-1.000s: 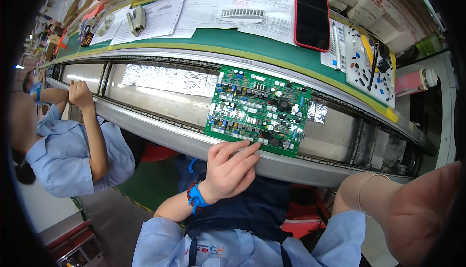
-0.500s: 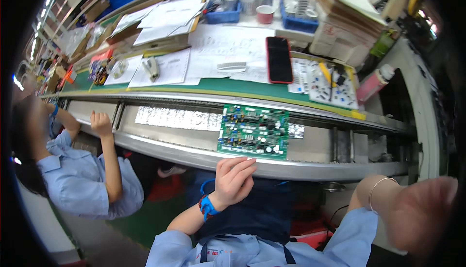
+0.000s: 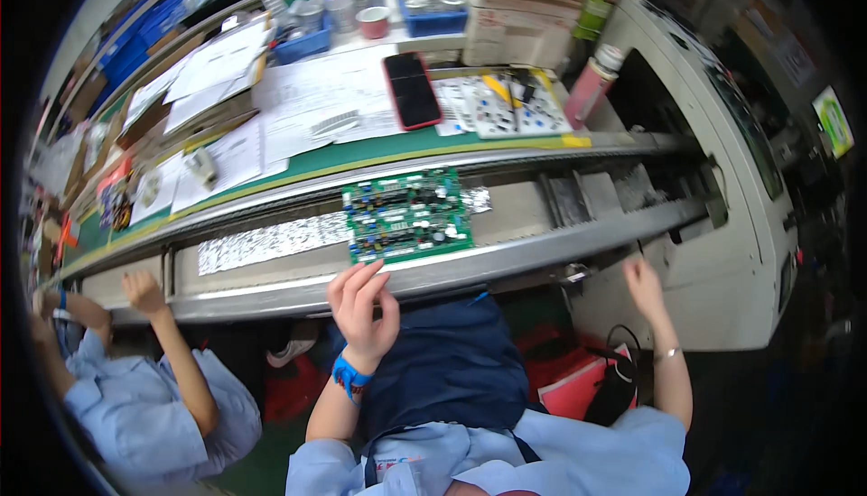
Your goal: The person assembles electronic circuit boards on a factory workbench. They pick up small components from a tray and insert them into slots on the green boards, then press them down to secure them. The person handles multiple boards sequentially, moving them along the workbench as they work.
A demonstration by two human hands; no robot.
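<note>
A green circuit board (image 3: 408, 215) lies flat on the conveyor rails (image 3: 506, 259) in front of me. My left hand (image 3: 363, 308), with a blue wristband, rests fingers-up at the near rail, its fingertips just touching the board's near edge; it holds nothing. My right hand (image 3: 644, 285) hangs open in the air to the right, below the near rail, away from the board and touching nothing.
A strip of foil-like sheet (image 3: 271, 241) lies on the conveyor left of the board. Behind it a green bench carries papers (image 3: 298, 108), a black phone (image 3: 412, 90), a parts sheet (image 3: 506, 108) and a pink bottle (image 3: 591, 85). A co-worker's hand (image 3: 143, 290) rests at the rail on the left.
The view has pulled back and tilted. My right hand has come out from close to the camera, open beside the conveyor. My left hand stays at the board's near edge.
</note>
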